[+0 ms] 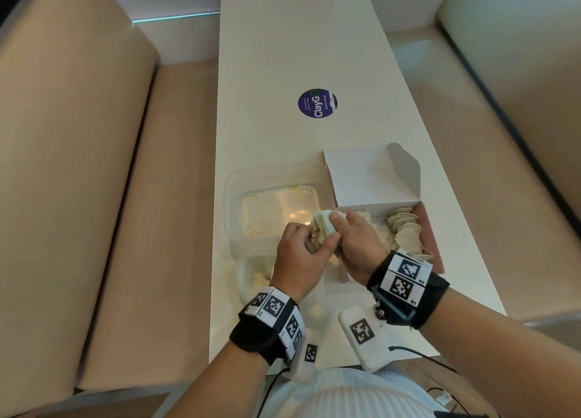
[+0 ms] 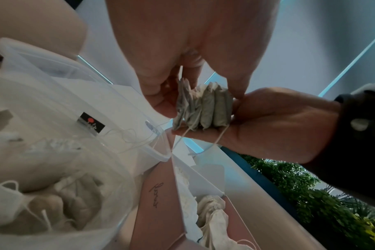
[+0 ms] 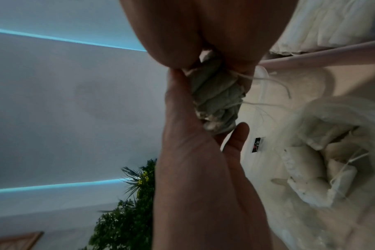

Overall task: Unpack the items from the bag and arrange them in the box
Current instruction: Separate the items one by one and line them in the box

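Both hands meet over the table's near end and together grip a small stack of tea bags [image 1: 320, 229]. My left hand [image 1: 309, 244] pinches the stack from the left, my right hand [image 1: 345, 229] from the right. In the left wrist view the stack [image 2: 203, 106] stands squeezed edge to edge, its strings hanging down. An open pink-and-white cardboard box [image 1: 377, 178] sits to the right, a row of tea bags [image 1: 405, 232] inside it. The clear plastic bag [image 1: 254, 276] lies under my left wrist with more tea bags [image 2: 54, 194] in it.
A clear plastic tub [image 1: 232, 197] stands left of the box, just beyond my hands. A round purple sticker [image 1: 317, 103] lies farther along the white table [image 1: 283, 56]. Beige sofa seats [image 1: 94, 166] flank the table on both sides.
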Demonstrator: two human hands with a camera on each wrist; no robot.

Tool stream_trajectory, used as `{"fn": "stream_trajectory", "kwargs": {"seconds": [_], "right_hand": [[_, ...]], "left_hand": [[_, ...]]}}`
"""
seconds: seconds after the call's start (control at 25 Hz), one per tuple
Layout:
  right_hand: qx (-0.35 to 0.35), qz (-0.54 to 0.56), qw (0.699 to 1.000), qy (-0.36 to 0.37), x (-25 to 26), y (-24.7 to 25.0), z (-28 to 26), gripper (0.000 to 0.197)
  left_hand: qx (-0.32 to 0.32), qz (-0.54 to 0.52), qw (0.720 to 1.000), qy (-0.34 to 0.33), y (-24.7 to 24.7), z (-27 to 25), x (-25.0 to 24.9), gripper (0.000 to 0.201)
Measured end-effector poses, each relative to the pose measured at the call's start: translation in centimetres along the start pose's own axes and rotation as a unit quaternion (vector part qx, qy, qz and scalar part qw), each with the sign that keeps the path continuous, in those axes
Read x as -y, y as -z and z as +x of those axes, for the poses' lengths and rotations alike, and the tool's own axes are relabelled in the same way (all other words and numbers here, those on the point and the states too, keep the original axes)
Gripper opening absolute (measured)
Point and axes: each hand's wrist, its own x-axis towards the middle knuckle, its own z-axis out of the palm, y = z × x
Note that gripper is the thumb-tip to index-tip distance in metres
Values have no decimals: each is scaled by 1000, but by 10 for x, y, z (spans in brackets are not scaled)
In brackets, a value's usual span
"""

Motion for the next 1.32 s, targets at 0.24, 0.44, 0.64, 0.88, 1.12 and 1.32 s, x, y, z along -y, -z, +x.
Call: {"fn": "stream_trajectory", "kwargs": {"seconds": [0.24,0.44,0.64,0.88,1.12,1.32], "right_hand": [[14,-18,999,35,-6,1,-6,7],[58,15,998,25,1,11,-5,38],[122,-341,926,100,25,33,4,51],[179,-574,785,147,49,36,12,30],[153,-500,834,176,35,47,10,12],[133,-450,860,202,26,55,13,11]], "left_hand": [[31,1,999,8,5,-1,-5,29],[-4,-22,1000,3,6,0,1,15],[2,-35,999,-13,11,-1,1,13],[32,-18,998,-50,10,-3,-2,40],[13,-31,999,-23,3,0,4,15],[-6,-66,998,-1,0,1,5,23]]}}
